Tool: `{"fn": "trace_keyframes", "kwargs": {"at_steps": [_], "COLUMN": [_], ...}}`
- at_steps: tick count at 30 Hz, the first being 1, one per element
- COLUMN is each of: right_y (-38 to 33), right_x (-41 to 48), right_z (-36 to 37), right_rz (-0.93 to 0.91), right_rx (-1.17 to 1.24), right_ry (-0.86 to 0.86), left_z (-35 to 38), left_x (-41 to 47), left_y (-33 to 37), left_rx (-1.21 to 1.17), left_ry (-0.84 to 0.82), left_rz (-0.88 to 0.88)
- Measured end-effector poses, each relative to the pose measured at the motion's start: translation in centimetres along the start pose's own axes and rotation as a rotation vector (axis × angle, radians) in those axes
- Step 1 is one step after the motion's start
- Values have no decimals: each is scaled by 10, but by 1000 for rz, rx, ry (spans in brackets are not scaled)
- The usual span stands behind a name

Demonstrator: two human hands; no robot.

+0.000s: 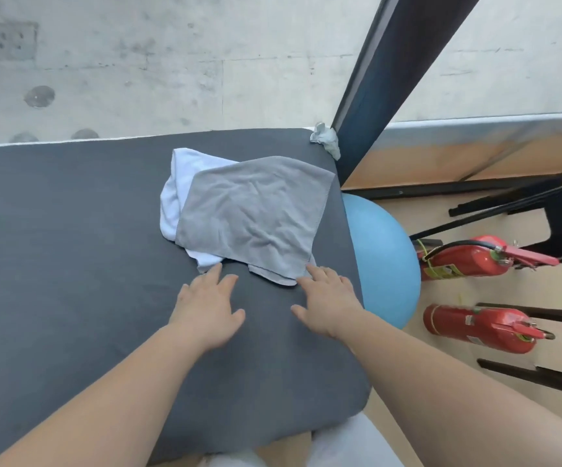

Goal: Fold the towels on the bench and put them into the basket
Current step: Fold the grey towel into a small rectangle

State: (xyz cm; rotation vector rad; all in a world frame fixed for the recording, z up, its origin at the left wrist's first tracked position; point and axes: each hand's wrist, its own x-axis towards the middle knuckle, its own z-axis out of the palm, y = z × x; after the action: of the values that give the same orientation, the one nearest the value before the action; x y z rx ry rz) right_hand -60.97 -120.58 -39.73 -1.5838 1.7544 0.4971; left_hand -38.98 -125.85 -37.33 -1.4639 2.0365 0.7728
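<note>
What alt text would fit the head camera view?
Left hand and right hand, both open, reach for a grey towel lying over a pale towel on a dark bench. A blue ball and two extinguishers lie beside it.

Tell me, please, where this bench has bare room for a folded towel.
The bench is bare left of the white towel and toward the near edge. The far right is crowded: the grey towel overlaps the white one.

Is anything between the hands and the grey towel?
Nothing visible. The left hand and right hand are open over bare bench, right at the grey towel's near edge. The basket is not in view.
</note>
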Motion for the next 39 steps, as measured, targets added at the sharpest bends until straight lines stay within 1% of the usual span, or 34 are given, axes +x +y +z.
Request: {"fn": "trace_keyframes", "kwargs": {"at_steps": [3,6,8,11,12,13,16,18,20,24,27,29,31,32,34,36,39], "right_y": [10,20,25,31,32,31,25,17,6,-12,-26,-39,-53,-61,-78,-93,-112], "right_x": [25,39,42,40,39,38,26,7,-19,-72,-112,-136,-154,-164,-178,-187,-197], "right_z": [8,17,22,21,18,15,-5,-23,-41,-70,-84,-87,-84,-81,-71,-57,-43], "right_rz": [-81,-158,-185,-212,-229,-257,-350,-367,-353,-336,-298,-253,-234,-237,-281,-303,-233], "right_rx": [-97,-209,-225,-200,-169,-127,21,149,271,489,720,874,954,972,922,859,873], "right_ry": [-42,-77,-63,15,64,127,301,381,458,526,555,532,502,474,433,454,436], "left_z": [12,24,30,35,35,33,21,13,2,-25,-42,-53,-64,-69,-76,-81,-86], "left_x": [30,54,66,75,75,74,59,45,31,-15,-58,-87,-117,-131,-156,-178,-201], "left_y": [14,28,34,41,44,46,55,60,63,62,55,45,35,30,19,8,-10], "left_rx": [61,74,83,45,12,-27,-185,-288,-335,-470,-571,-671,-789,-835,-879,-897,-883], "left_ry": [-36,-94,-140,-173,-147,-85,186,260,323,462,443,409,364,337,281,218,130], "left_rz": [74,129,131,95,88,87,116,146,204,256,252,267,298,317,370,409,435]}}
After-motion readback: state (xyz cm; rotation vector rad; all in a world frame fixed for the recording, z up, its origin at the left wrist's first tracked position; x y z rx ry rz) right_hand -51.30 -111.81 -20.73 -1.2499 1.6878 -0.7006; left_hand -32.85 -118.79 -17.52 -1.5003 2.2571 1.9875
